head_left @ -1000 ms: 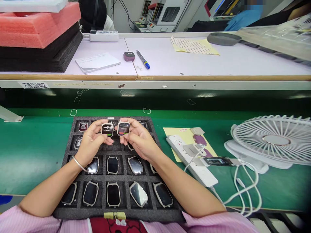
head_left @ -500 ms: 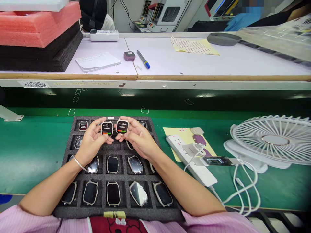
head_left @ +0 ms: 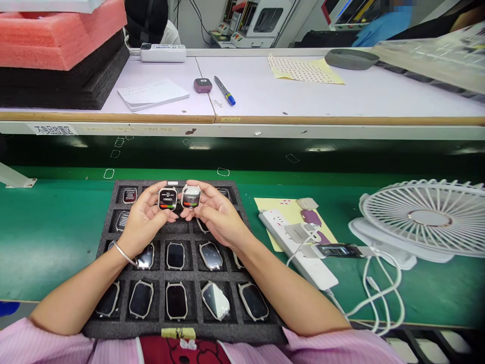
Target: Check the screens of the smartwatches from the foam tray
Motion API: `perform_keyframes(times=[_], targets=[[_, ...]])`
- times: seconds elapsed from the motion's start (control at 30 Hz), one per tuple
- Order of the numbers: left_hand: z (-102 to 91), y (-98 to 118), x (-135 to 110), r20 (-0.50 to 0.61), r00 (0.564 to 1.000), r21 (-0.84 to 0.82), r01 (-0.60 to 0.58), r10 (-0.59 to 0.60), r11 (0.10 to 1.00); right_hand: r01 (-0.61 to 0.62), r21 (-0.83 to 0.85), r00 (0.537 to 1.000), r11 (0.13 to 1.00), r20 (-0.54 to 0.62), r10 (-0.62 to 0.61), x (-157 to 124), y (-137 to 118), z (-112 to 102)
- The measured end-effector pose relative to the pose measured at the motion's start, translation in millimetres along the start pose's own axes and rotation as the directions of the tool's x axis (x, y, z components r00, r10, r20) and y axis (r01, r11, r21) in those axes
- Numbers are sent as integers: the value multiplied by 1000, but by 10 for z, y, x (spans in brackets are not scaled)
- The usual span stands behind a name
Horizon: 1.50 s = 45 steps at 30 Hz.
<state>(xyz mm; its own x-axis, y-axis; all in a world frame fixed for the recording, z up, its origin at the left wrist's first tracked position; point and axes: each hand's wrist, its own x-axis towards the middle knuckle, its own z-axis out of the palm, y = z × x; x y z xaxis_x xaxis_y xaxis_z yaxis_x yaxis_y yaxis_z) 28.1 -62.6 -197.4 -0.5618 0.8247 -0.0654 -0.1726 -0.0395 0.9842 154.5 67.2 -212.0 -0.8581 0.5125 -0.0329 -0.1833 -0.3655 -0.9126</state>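
Two strapless smartwatches are held side by side above the far part of a dark foam tray (head_left: 182, 331). My left hand (head_left: 148, 215) is closed on the left smartwatch (head_left: 167, 198), thumb at its lower edge. My right hand (head_left: 212, 210) grips the right smartwatch (head_left: 191, 196) in the same way. Both screens are lit, with white text and a red and green bar at the bottom. Beneath my hands, the tray's compartments hold several more watch bodies, such as a dark-screened watch (head_left: 176, 301) in the nearest row. My hands and forearms hide some compartments.
To the right are a white power strip (head_left: 299, 250) with cables and a white fan (head_left: 428, 217). A raised white shelf (head_left: 250, 96) behind carries a notepad (head_left: 153, 94), a marker (head_left: 225, 91) and stacked pink foam (head_left: 60, 40). Part of another person (head_left: 386, 25) shows at the back right.
Both hands stay nearly still with the watches. The right watch's screen now catches a pale reflection across its upper part, and both watches appear slightly tilted compared with before.
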Motion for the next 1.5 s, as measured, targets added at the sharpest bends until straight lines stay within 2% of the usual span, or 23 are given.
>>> perform_keyframes(times=[0.43,0.87,1.23,1.5], targets=[[-11,-32,19,-31,998,57,-51,53,997,36,-50,997,998,73,-32,-3,71,-18],[-4,-27,-3,11,1000,9,-14,14,1000,8,-92,999,996,53,-3,-3,29,-7],[-3,-15,6,-1,1000,4,-10,10,1000,25,-75,997,997,72,-19,0,52,-22],[-12,-26,7,-14,1000,9,0,0,1000,-6,-52,998,999,56,9,6,50,-21]])
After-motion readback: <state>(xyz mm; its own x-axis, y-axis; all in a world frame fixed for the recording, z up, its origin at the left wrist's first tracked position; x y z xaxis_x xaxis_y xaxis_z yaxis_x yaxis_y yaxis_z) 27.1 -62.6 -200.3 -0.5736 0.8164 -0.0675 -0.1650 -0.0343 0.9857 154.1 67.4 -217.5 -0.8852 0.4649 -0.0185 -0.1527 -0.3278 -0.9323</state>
